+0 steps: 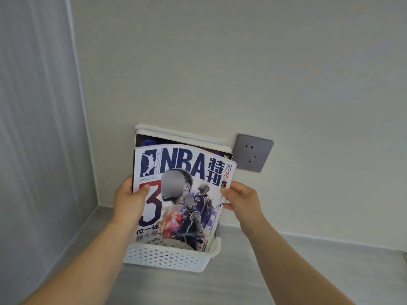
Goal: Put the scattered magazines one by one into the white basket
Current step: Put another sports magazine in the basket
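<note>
NBA magazine stands upright w/ bottom edge inside white basket, in front of other magazines already there. Left hand clamps its left edge, right hand its right edge. Grey wall socket up-right of basket.

A basketball magazine with big blue letters on its white cover stands upright, its bottom edge down inside the white basket. More magazines stand behind it in the same basket. The basket has small holes in its sides and sits by the wall.
</note>
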